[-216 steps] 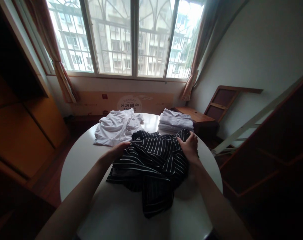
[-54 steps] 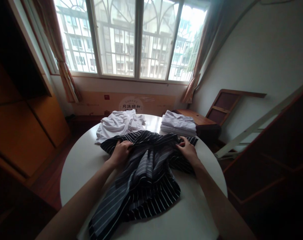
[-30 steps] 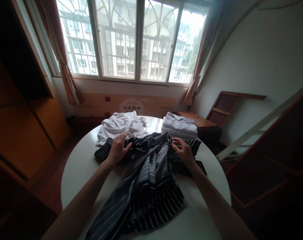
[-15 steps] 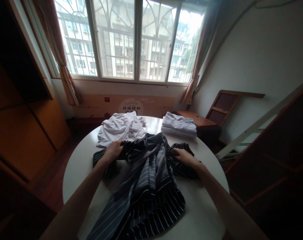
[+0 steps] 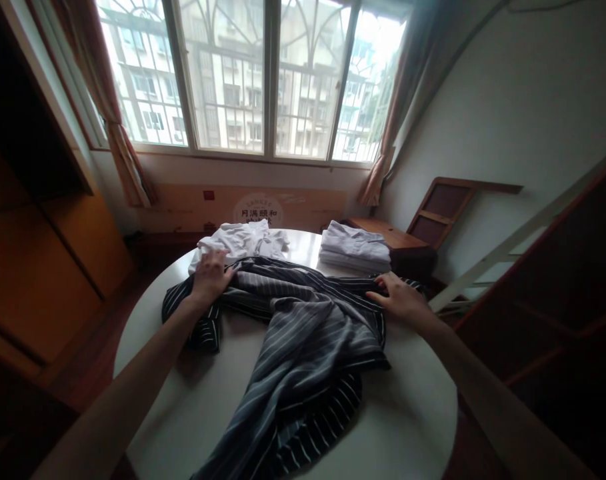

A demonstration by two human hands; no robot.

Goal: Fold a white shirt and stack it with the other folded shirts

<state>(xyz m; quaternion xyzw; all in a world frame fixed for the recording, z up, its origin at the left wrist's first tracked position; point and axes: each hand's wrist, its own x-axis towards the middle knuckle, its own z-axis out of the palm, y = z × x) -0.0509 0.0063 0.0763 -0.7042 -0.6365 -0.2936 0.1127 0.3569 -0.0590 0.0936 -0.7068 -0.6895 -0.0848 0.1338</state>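
A black shirt with white stripes lies rumpled over the round white table, its paler inner side showing in the middle. At its left shoulder is my left hand, thumb apart from the fingers, resting against the cloth. My right hand is over the right shoulder, thumb and fingers spread just at the fabric. One dark sleeve hangs in folds below my left hand. Behind the shirt lie a loose white garment and a stack of folded white clothes.
A wooden chest stands beyond the table at the right, near a leaning brown frame. A pale ladder-like rail slants along the right. Orange cabinets are at the left, and a barred window is ahead.
Both my hands have moved outward and slightly away from me, and their grip has loosened. The shirt's upper part is now spread wider and flatter.
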